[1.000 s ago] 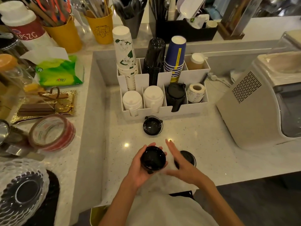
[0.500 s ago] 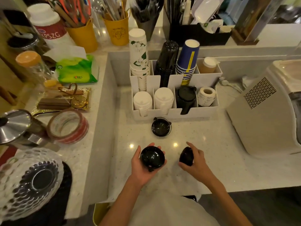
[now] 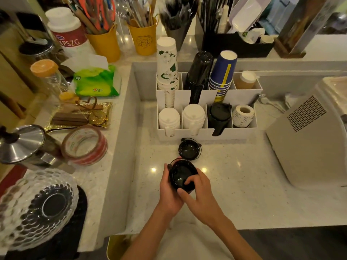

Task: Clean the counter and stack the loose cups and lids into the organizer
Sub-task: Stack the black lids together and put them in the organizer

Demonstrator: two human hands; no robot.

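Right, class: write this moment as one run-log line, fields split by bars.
left hand: holds black lids | right hand: presses them together | loose lid: on counter before organizer

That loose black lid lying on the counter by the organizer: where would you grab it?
Pinch the loose black lid across its round rim from above. It lies flat, hollow side up, clear of the organizer, and its small side tabs look too flimsy to hold.

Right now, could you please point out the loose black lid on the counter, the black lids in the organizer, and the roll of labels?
loose black lid (image 3: 189,149): head view, its sunken centre.
black lids in the organizer (image 3: 219,113): head view, top lid's face.
roll of labels (image 3: 242,115): head view, its printed outer side.
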